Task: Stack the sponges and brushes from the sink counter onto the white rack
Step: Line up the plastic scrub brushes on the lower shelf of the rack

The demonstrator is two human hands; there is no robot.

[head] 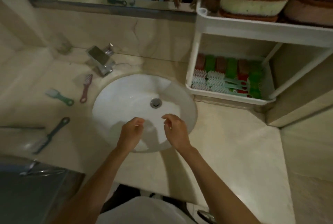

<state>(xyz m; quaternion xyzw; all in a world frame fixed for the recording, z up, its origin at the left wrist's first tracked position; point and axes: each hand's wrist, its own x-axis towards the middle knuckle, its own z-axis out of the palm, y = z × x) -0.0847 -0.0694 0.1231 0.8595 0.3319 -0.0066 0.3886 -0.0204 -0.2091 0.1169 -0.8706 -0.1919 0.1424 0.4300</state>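
Pale stone counter (234, 151) across most of the frame. White rack (225, 25) at right, standing just beside the basin: upper shelf loaded with stacked sponges (252, 3), lower tray already lined with more sponges on edge and pale brushes (221, 83) lying over them. Round white sink basin (126, 94) at centre, faucet (101, 59) behind it toward upper left.

Over the near part of the basin, left hand (130, 134) and right hand (175, 131), side by side and apart, fingers loosely curled, gripping nothing.

Not yet racked, all on the counter left of the basin:
- Dark grey brush (52, 134) at lower left, long axis slanting from bristle head at lower left up to handle loop at upper right, toward the hands.
- Green brush (59, 96) above it, loop pointing lower right.
- Pink brush (86, 88) nearest the basin rim, nearly upright in the frame, loop at the bottom.

No loose sponge visible there.

Probably a leftward reach next, with the left hand nearer to all three. Rack on the opposite side, nearer the right hand, so likely a carry across the basin.
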